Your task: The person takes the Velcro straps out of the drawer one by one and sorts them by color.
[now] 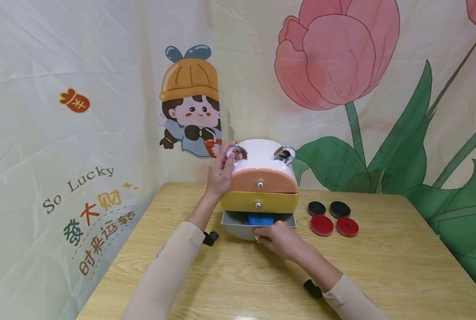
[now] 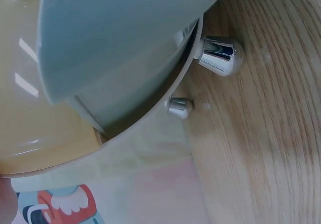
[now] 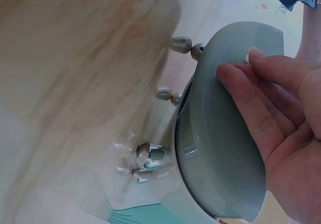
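Note:
A small chest of drawers (image 1: 259, 153) stands on the table, with a white rounded top, two silver ring ears, an orange drawer, a yellow drawer and a grey-green bottom drawer (image 1: 236, 230). That bottom drawer is pulled out, and a blue item (image 1: 259, 218) lies inside it. My left hand (image 1: 220, 175) grips the chest's upper left side by the ring ear (image 1: 239, 152). With thumb and forefinger, my right hand (image 1: 283, 240) pinches the small knob (image 3: 247, 60) on the bottom drawer's front. Short silver feet (image 2: 220, 56) hold the chest above the table.
Two black discs (image 1: 316, 208) and two red discs (image 1: 322, 226) lie on the wooden table (image 1: 230, 284), right of the chest. Behind the table hangs a printed cloth (image 1: 246, 89) with tulips and a cartoon figure.

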Tool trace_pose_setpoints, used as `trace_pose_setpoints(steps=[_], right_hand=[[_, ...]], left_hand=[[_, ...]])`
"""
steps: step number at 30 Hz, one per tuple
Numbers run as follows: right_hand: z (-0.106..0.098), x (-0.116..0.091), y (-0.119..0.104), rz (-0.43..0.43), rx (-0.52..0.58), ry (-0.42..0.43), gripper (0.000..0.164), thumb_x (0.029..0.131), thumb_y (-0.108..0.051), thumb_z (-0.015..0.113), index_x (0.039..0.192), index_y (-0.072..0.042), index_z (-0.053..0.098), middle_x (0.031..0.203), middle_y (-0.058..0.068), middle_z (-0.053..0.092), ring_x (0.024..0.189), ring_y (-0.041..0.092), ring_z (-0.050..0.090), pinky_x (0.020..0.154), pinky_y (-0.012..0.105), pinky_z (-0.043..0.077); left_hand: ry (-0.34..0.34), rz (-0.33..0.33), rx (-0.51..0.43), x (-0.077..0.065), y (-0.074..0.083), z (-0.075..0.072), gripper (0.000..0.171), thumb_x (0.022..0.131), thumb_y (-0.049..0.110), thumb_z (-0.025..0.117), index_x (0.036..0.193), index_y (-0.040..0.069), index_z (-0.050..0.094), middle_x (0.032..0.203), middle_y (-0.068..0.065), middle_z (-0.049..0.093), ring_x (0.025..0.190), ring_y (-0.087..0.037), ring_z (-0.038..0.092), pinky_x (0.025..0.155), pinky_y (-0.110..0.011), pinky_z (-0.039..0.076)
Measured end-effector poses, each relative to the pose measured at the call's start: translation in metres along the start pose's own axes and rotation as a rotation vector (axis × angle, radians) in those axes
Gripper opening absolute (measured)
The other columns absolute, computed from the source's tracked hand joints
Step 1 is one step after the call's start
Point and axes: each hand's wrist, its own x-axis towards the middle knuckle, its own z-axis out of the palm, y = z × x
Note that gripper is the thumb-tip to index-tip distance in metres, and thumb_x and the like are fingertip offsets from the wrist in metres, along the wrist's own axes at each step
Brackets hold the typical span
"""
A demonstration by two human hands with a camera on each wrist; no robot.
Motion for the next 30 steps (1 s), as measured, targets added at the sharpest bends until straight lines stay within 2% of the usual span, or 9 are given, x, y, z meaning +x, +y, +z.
trace_pose_setpoints(steps=[4, 9, 12, 15, 18, 20, 22, 25, 30], right_hand=[[0.0, -0.002, -0.003, -0.006, -0.017, 0.002, 0.007, 0.094, -0.011, 0.077, 0.096, -0.016, 0.074, 0.075, -0.011, 0.064, 0.063, 0.002, 0.052, 0.06, 0.013, 0.046], [-0.001, -0.005, -0.009, -0.005, -0.015, -0.015, 0.006, 0.094, -0.011, 0.077, 0.096, -0.016, 0.075, 0.076, -0.01, 0.067, 0.062, 0.0, 0.052, 0.059, 0.012, 0.046], [0.0, -0.008, -0.014, -0.003, -0.008, -0.023, 0.006, 0.094, -0.011, 0.077, 0.096, -0.016, 0.075, 0.077, -0.008, 0.069, 0.061, 0.0, 0.052, 0.059, 0.011, 0.047], [0.0, -0.011, -0.019, -0.004, -0.015, -0.03, 0.005, 0.094, -0.011, 0.077, 0.094, -0.016, 0.075, 0.076, -0.008, 0.069, 0.061, -0.001, 0.053, 0.06, 0.011, 0.047], [-0.001, -0.012, -0.023, 0.0, -0.011, -0.041, 0.006, 0.095, -0.011, 0.076, 0.092, -0.016, 0.073, 0.074, -0.009, 0.068, 0.06, -0.001, 0.052, 0.059, 0.011, 0.046], [-0.001, -0.013, -0.026, -0.003, -0.013, -0.046, 0.007, 0.095, -0.011, 0.076, 0.091, -0.016, 0.073, 0.072, -0.009, 0.066, 0.059, -0.001, 0.05, 0.057, 0.011, 0.044], [-0.001, -0.014, -0.027, -0.005, -0.016, -0.048, 0.008, 0.094, -0.01, 0.077, 0.09, -0.015, 0.072, 0.07, -0.009, 0.064, 0.058, -0.001, 0.048, 0.056, 0.011, 0.042], [-0.001, -0.015, -0.03, -0.013, -0.03, -0.049, 0.011, 0.094, -0.01, 0.077, 0.088, -0.016, 0.07, 0.068, -0.01, 0.06, 0.058, -0.001, 0.045, 0.054, 0.011, 0.038], [-0.003, -0.016, -0.035, -0.005, -0.025, -0.081, 0.011, 0.095, -0.012, 0.076, 0.087, -0.016, 0.07, 0.068, -0.01, 0.06, 0.059, 0.0, 0.045, 0.055, 0.012, 0.038]], left_hand=[[-0.005, 0.008, 0.001, 0.0, 0.0, 0.0, 0.042, 0.111, 0.031, 0.047, 0.153, 0.032, 0.05, 0.152, 0.003, 0.058, 0.133, -0.019, 0.055, 0.118, -0.042, 0.043], [-0.004, 0.015, -0.003, 0.0, -0.001, -0.001, 0.043, 0.111, 0.031, 0.047, 0.153, 0.024, 0.05, 0.149, 0.001, 0.06, 0.126, -0.021, 0.056, 0.116, -0.05, 0.044], [-0.005, 0.013, 0.002, 0.0, -0.002, -0.001, 0.043, 0.111, 0.031, 0.047, 0.154, 0.025, 0.05, 0.15, 0.002, 0.059, 0.122, -0.02, 0.056, 0.114, -0.046, 0.046], [-0.006, 0.014, 0.0, 0.0, -0.003, -0.001, 0.043, 0.111, 0.031, 0.048, 0.153, 0.025, 0.05, 0.15, 0.001, 0.059, 0.117, -0.02, 0.056, 0.108, -0.036, 0.048], [-0.007, 0.019, -0.003, 0.0, -0.003, -0.001, 0.043, 0.111, 0.03, 0.047, 0.153, 0.024, 0.05, 0.149, -0.002, 0.059, 0.111, -0.021, 0.056, 0.097, -0.027, 0.047], [-0.009, 0.02, -0.006, 0.0, -0.002, -0.001, 0.043, 0.111, 0.03, 0.047, 0.154, 0.024, 0.05, 0.148, -0.002, 0.06, 0.112, -0.021, 0.056, 0.098, -0.025, 0.047], [-0.009, 0.021, -0.006, -0.001, -0.002, -0.001, 0.043, 0.111, 0.029, 0.047, 0.154, 0.024, 0.05, 0.147, -0.002, 0.06, 0.114, -0.021, 0.057, 0.1, -0.027, 0.047], [-0.011, 0.021, -0.014, -0.001, -0.001, 0.0, 0.043, 0.111, 0.028, 0.047, 0.154, 0.024, 0.049, 0.151, -0.001, 0.058, 0.125, -0.022, 0.057, 0.113, -0.038, 0.046], [-0.011, 0.015, -0.037, -0.001, -0.001, 0.0, 0.043, 0.111, 0.026, 0.048, 0.154, 0.021, 0.049, 0.155, 0.0, 0.055, 0.132, -0.025, 0.055, 0.118, -0.05, 0.041]])
